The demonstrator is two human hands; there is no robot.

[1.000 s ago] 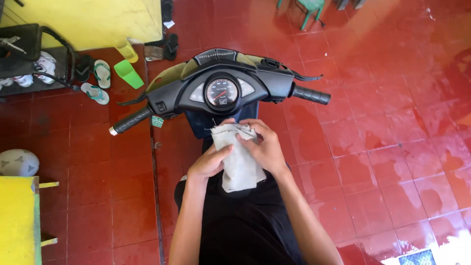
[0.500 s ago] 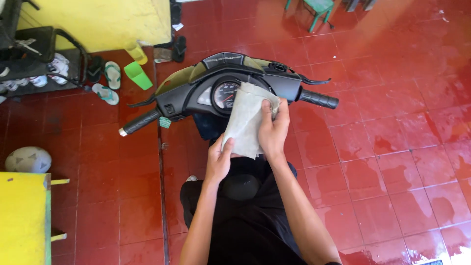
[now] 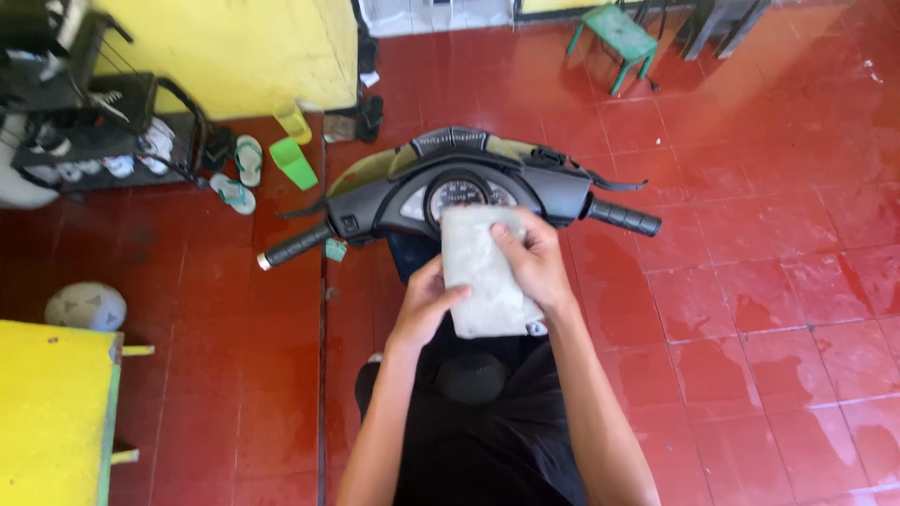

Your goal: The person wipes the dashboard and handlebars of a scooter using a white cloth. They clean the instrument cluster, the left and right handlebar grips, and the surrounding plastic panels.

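I sit on a black scooter [image 3: 375, 201] with its handlebar across the view and a round speedometer [image 3: 461, 194] in the middle. Both hands hold a folded pale grey cloth [image 3: 478, 281] just below the speedometer. My left hand [image 3: 427, 302] grips its lower left edge. My right hand [image 3: 534, 262] lies over its right side, fingers curled on the top. The cloth covers the lower part of the dash. The left grip [image 3: 295, 245] and right grip [image 3: 623, 217] are free.
Red tiled floor [image 3: 750, 281], wet in patches, lies all around. A black shoe rack [image 3: 103, 131] with sandals [image 3: 248, 159] stands at left by a yellow wall. A green stool [image 3: 614, 33] sits at the back. A yellow table [image 3: 52, 412] and a ball [image 3: 86, 306] are at left.
The cloth was loose and crumpled a second ago, then held up against the dash. Now it is folded into a neat rectangle between both hands, slightly lower.
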